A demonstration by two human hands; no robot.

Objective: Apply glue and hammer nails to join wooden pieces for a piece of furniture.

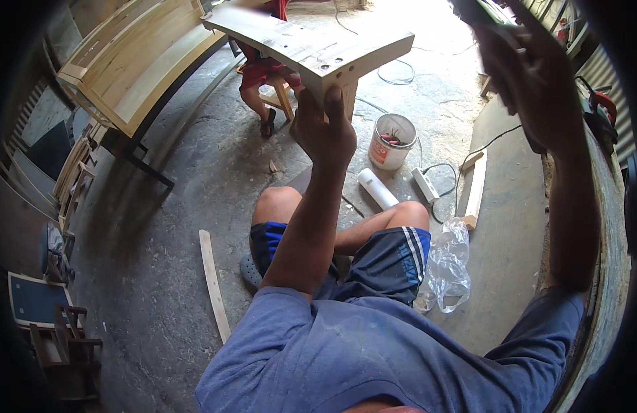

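My left hand (324, 131) is raised in front of me, closed on the corner of a pale wooden frame piece (284, 43). Its thumb presses on the end face, just under several drilled holes near the corner where two boards meet at an angle. Off to the upper right is my right hand (528, 82), lifted with the fingers bent around a dark object (475, 15). That object is blurred and cut off by the picture's top edge, so I cannot make out its kind. It is apart from the wood.
A white bucket (375, 153) with tools, a white cylinder (378, 189), a power strip (425, 184) and a clear plastic bag (448, 265) lie ahead of my legs. Wooden strips rest left and right. Beyond, a person in red sits on a stool (281, 96) beside a wooden bench (136, 69).
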